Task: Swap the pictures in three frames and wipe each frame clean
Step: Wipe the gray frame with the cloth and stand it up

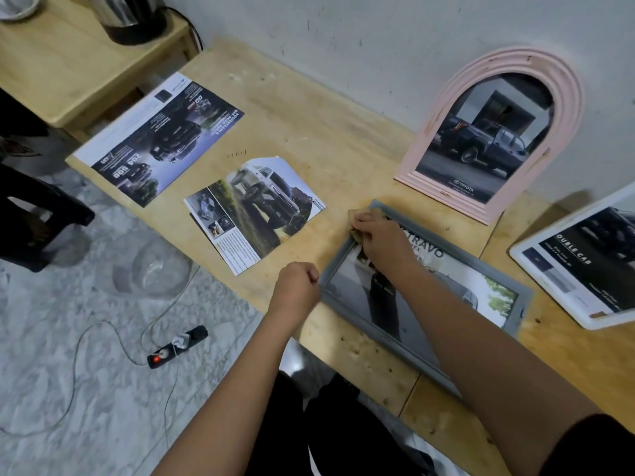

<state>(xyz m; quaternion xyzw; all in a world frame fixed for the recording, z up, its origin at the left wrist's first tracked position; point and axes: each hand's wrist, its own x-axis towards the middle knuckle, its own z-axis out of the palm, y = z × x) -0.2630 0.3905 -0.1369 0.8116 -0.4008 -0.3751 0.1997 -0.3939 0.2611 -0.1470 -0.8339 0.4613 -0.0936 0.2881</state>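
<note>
Farthest left of the grey rectangular wooden frame (pixel 481 264), a large dark car brochure sheet (pixel 161 139) lies flat on the pale wooden table (pixel 309 125). Between that sheet and the frame lies a smaller cut-out picture of a white off-road truck (pixel 254 214), apart from both. My left hand (pixel 297 286) sits at the frame's near-left corner with its fingers curled and its knuckles against the rim; I cannot tell whether it actually grips the edge. My right hand (pixel 381 242) is over the frame's far-left corner, fingers bent round a crumpled tan cloth (pixel 357 218) and pressing it onto the rim and glass. The frame itself lies flat with a car picture inside. Behind it, a pink arched frame (pixel 494 132) leans upright against the wall. To its right stands a tilted white rectangular frame (pixel 584 262).
</note>
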